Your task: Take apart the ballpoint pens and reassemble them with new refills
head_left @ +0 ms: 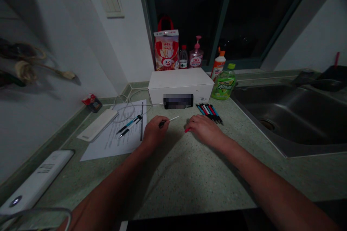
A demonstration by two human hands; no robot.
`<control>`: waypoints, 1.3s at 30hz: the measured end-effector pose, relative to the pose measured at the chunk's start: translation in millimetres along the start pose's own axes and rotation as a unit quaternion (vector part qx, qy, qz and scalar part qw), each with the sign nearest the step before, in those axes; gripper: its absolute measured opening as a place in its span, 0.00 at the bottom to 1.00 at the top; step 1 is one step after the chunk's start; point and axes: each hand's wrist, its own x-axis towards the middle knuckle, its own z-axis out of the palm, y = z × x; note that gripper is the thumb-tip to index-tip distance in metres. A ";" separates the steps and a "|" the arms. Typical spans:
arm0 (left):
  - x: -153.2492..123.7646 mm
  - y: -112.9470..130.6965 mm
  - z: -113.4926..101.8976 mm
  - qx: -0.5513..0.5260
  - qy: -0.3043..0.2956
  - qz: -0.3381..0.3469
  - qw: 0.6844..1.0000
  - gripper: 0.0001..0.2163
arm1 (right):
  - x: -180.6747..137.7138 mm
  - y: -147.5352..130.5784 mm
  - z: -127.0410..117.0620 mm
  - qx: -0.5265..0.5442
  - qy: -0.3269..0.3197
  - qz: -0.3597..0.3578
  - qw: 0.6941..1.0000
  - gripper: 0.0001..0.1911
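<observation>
My left hand (156,130) is closed around the black front section of a pen (162,123), and a thin white refill (174,118) sticks out of it toward the right. My right hand (206,129) is closed on a small red pen part (187,130), of which only one end shows below the fingers. Just beyond the right hand, several pens (210,113) with blue, white, red and black barrels lie side by side. Left of my left hand, two pens (130,125) rest on a printed sheet (108,148).
A phone (179,104) leans against a white box (179,79) at the back. Green (224,83) and orange-capped (218,65) bottles stand beside it. A steel sink (284,115) lies right. White power bank (99,124), cable (127,110) and long white device (40,177) are left.
</observation>
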 end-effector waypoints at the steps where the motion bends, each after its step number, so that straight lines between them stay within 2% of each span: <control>1: 0.0 -0.4 0.0 0.001 0.000 0.001 1.000 0.07 | -0.7 2.0 -1.6 0.017 -0.002 0.003 1.000 0.08; 8: -1.5 -1.4 1.4 -0.002 -0.001 0.006 1.000 0.06 | -4.8 22.5 -8.9 0.117 -0.033 0.020 0.992 0.19; 12: -1.6 -0.9 1.6 -0.011 -0.002 0.003 1.000 0.06 | -2.3 28.5 -2.4 0.146 0.003 0.058 0.988 0.15; 16: -1.4 -0.4 2.3 -0.007 -0.007 0.006 1.000 0.06 | 2.4 19.7 11.3 0.146 0.051 0.099 0.983 0.10; 21: -3.1 2.2 3.8 -0.009 -0.029 0.024 0.999 0.06 | 4.2 9.5 21.8 0.102 0.040 0.083 0.990 0.07; 26: -6.8 3.8 9.4 0.003 -0.058 0.059 0.997 0.06 | 2.0 3.1 13.2 0.114 0.069 0.055 0.990 0.05; 30: -10.1 2.7 15.4 0.005 -0.089 0.088 0.992 0.06 | 1.5 -11.3 4.9 0.126 0.053 0.010 0.991 0.08; 35: -11.3 1.0 18.0 -0.004 -0.123 0.127 0.984 0.06 | 2.4 -19.0 2.0 0.111 0.021 0.024 0.993 0.02; 39: -10.0 -0.3 17.2 -0.014 -0.118 0.106 0.987 0.09 | 1.3 -13.7 1.2 0.097 0.031 0.042 0.994 0.03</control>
